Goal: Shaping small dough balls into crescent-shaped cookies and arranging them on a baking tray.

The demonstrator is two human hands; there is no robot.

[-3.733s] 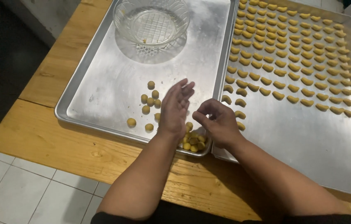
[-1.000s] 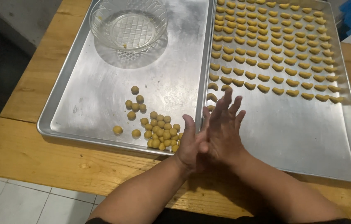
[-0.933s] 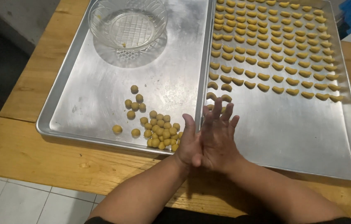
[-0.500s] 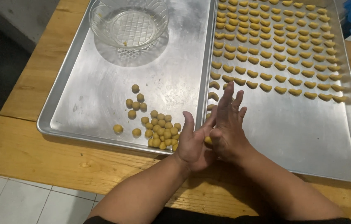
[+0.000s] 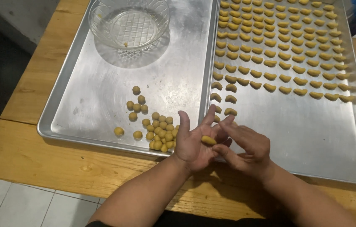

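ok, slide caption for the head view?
Left hand cradles small yellow oblong dough piece, right hand beside it, above two metal trays.

Bare metal on the right tray [image 5: 312, 138] lies open beyond the crescent rows [image 5: 279, 46].

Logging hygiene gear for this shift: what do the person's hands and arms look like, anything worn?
Both the left hand and the right hand are bare: no gloves, and no rings or wristbands that I can see. The forearms are uncovered down to the frame edge. A dark strip of clothing shows at the bottom, too little to tell its kind.
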